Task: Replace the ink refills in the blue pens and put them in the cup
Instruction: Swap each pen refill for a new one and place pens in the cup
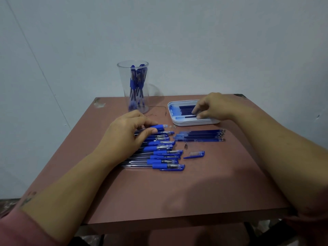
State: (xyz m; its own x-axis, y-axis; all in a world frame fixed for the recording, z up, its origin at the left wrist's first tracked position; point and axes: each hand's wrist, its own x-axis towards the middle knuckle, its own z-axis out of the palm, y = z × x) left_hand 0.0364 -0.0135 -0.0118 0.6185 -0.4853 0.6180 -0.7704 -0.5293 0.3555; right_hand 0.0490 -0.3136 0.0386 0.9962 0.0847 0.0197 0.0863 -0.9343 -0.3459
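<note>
Pink sleeve (21, 228) at the near left edge, both bare forearms reaching out over the brown table (177, 196). Pen row (159, 157) lies left of centre, barrels side by side, blue grips and caps pointing right. Loose cap (194, 154) lies just right of the row, apart from it. Small metal tip (186, 144) sits between the cap and the loose refills (200, 135), which lie in a flat bunch, tips right.

Left hand (124, 132) rests over the far end of the row, fingers curled round one pen (158, 127), thumb pressed on its blue grip. That pen has no cap, and its open front end points right.

Right hand (211, 107) is further back, over the white tray (193, 123), fingers bent down, thumb and index tips at the right ends of the tray refills (186, 109). Cannot tell if a refill is actually pinched.

Clear cup (134, 86) stands upright at the far left of the table, left of the tray, near the wall. Cup pens (136, 80) stand inside it, leaning.
</note>
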